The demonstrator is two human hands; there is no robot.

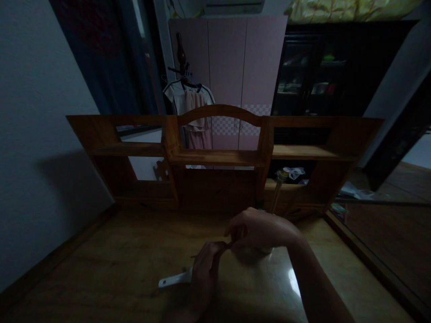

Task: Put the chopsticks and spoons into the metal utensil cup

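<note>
The room is dim. My left hand (205, 269) is over a wooden desk (111, 269), its fingers curled and pinched around a small thing I cannot make out. A white spoon-like handle (175, 281) sticks out to the left from under it, lying on the desk. My right hand (259, 229) reaches in from the right, fingers bent and pinched against the left hand's fingertips. A pale object shows just beneath the right hand, mostly hidden.
A wooden shelf unit (218, 157) stands along the desk's back edge. A stick-like object (278, 193) leans in its right compartment near crumpled wrappers (296, 172). Behind are a pink wardrobe (232, 67), hanging clothes (191, 107) and a dark cabinet (313, 76).
</note>
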